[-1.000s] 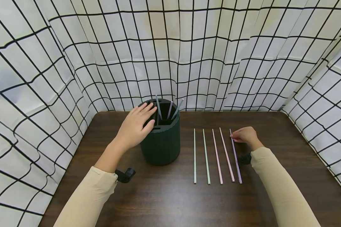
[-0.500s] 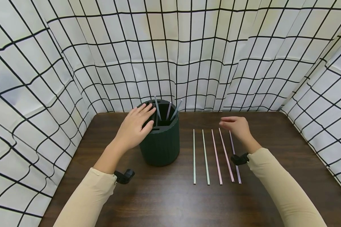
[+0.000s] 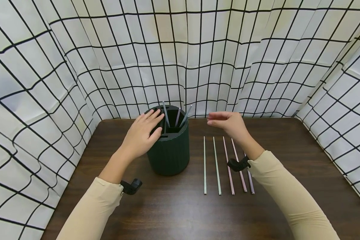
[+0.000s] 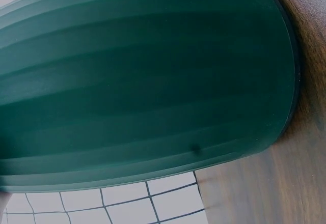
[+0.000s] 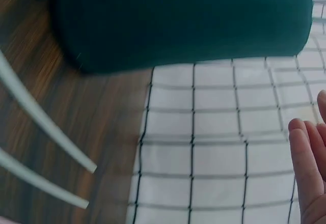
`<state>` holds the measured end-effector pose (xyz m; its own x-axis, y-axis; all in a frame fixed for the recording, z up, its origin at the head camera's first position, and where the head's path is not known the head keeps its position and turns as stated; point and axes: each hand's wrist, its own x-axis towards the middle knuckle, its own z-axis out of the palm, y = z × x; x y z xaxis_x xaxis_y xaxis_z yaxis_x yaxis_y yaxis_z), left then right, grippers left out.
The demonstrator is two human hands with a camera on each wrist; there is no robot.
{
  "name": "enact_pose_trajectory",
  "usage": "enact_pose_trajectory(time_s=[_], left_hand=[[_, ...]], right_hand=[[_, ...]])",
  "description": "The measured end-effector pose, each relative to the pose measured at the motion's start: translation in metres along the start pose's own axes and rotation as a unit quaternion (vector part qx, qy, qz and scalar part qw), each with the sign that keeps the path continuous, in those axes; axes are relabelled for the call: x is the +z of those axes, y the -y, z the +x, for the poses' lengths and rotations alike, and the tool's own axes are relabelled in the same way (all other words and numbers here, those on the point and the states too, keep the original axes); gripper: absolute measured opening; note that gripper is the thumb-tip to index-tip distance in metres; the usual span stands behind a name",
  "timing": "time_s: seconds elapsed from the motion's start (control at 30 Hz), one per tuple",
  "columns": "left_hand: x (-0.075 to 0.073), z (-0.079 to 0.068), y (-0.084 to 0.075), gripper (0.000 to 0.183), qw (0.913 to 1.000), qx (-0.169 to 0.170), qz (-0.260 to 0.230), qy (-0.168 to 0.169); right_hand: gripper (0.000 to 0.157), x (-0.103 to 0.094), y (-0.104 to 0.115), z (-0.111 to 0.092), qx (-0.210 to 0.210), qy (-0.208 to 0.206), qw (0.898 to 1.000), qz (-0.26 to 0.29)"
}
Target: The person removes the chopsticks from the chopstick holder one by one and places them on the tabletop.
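Note:
The left hand (image 3: pixel 143 133) rests on the top of a dark green ribbed pen holder (image 3: pixel 169 158), fingers spread over its left side. Three thin bluish and purple straw-like sticks (image 3: pixel 187 116) lean in the holder's right compartment. My right hand (image 3: pixel 228 123) hovers right of the holder and beyond the row of sticks, its fingers extended with nothing held. Below it lie two pale green sticks (image 3: pixel 205 166), two pink sticks (image 3: pixel 229 166) and one purple stick (image 3: pixel 250 181), side by side. The right forearm partly covers the purple one.
A dark brown wooden table (image 3: pixel 174 213) carries everything. White cloth walls with a black grid (image 3: pixel 216 53) stand behind and at both sides. Each wrist wears a black camera mount (image 3: pixel 131 186).
My right hand has left the purple stick at the far right of the row, risen, and moved leftward toward the holder. The left hand has stayed on the holder.

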<state>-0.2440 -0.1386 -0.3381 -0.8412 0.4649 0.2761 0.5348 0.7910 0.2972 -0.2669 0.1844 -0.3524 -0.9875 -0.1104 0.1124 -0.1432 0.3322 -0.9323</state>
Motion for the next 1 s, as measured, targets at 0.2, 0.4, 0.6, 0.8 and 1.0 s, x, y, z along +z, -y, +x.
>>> enact_pose_trajectory(time_s=[0.2, 0.4, 0.6, 0.8, 1.0], left_hand=[[0.0, 0.002, 0.0, 0.054, 1.0, 0.002, -0.001, 0.001], [-0.002, 0.002, 0.001, 0.054, 1.0, 0.003, -0.004, -0.003], [-0.001, 0.002, 0.001, 0.054, 1.0, 0.003, -0.002, -0.001], [-0.001, 0.0, 0.0, 0.054, 1.0, 0.002, -0.004, -0.002], [-0.001, 0.0, 0.0, 0.053, 1.0, 0.004, -0.004, -0.002]], right_hand=[[0.044, 0.017, 0.023, -0.001, -0.034, 0.027, 0.998, 0.037], [0.04, 0.032, 0.04, 0.0, -0.075, 0.029, 0.996, 0.029], [0.03, 0.045, 0.047, 0.002, -0.097, 0.021, 0.994, 0.035], [0.023, 0.055, 0.048, 0.004, -0.129, 0.006, 0.988, 0.08], [0.018, 0.057, 0.053, 0.002, -0.171, -0.014, 0.979, 0.115]])
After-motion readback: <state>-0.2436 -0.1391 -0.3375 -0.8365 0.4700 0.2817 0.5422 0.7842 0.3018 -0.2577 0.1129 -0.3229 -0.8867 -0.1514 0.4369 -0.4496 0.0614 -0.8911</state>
